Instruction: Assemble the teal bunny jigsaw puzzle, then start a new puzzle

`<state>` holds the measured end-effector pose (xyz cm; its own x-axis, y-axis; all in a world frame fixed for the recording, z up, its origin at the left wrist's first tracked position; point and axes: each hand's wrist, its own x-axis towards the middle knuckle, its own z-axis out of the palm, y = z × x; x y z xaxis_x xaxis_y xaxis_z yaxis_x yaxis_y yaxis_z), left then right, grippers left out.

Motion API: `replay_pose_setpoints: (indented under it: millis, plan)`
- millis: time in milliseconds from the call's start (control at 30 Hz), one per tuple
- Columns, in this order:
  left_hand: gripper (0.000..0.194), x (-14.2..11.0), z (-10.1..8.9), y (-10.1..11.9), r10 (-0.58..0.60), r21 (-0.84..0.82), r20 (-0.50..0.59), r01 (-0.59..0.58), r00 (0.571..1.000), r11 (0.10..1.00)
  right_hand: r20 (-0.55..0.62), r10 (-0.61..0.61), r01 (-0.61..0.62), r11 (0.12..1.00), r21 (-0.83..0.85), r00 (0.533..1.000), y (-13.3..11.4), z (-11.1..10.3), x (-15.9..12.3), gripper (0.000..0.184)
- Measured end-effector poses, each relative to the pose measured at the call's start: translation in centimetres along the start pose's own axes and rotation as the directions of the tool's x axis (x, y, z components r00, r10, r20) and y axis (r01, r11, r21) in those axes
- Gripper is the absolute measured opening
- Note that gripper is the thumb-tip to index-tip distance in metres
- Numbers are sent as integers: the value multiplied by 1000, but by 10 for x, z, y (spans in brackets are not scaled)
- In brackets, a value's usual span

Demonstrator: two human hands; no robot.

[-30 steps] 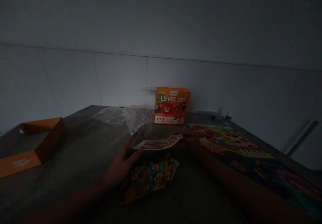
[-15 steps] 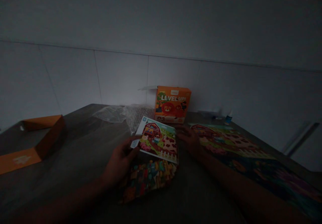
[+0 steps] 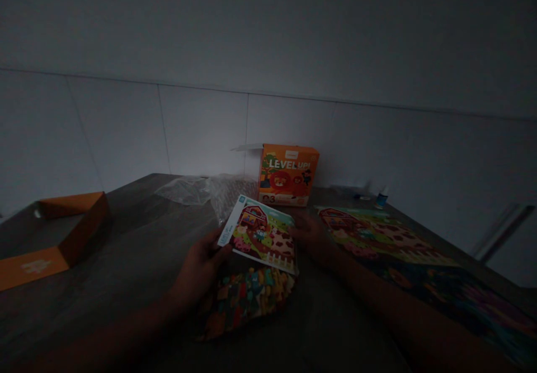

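Observation:
A farm picture card (image 3: 264, 233) with a white strip down its left side is tilted in front of me. My left hand (image 3: 203, 264) pinches its lower left edge, thumb on top. At its right edge is my right hand (image 3: 312, 236), fingers bent onto the border. Directly below the card lies a heap of colourful puzzle pieces (image 3: 251, 294), partly hidden by it; I cannot tell whether a clear bag encloses them. Behind the card stands an orange box (image 3: 288, 174) marked "LEVEL UP!", with a flap sticking out to the left.
To the left sits an open orange box part (image 3: 84, 230). Crumpled clear plastic and bubble wrap (image 3: 230, 191) lie behind the card. A larger farm picture (image 3: 386, 233) and a dark blue picture (image 3: 453, 294) spread to the right. A small bottle (image 3: 381, 198) stands near the wall.
My right hand has closed in on the card's right edge, its fingers now bent onto it. The card has tilted slightly, and my left hand keeps its hold.

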<state>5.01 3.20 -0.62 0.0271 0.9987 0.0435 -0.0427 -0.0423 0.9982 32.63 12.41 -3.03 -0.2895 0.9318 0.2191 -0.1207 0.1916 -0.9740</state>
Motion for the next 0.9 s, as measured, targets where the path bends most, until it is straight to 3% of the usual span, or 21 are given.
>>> replay_pose_setpoints:
  millis: [100, 167, 400, 567, 900]
  plan:
    - [59, 3, -1, 0, -24, -3, -22, 24, 999, 1000, 196, 123, -151, 980, 133, 973, 1, 3, -1, 54]
    - [55, 4, -2, 0, -15, 11, -51, 16, 999, 1000, 237, 151, -184, 975, 121, 960, 0, 4, -2, 45]
    - [77, 3, -2, -1, 62, 118, -92, -51, 994, 992, 113, 60, -67, 996, 58, 992, 2, 6, -2, 37]
    - [79, 4, -3, -5, 114, 228, -106, -87, 988, 970, 59, 56, -58, 998, 32, 997, 4, 4, 0, 35]
    - [88, 4, 1, -6, 88, 138, -133, -70, 987, 988, 46, 69, -69, 998, 4, 997, 1, 4, -2, 35]
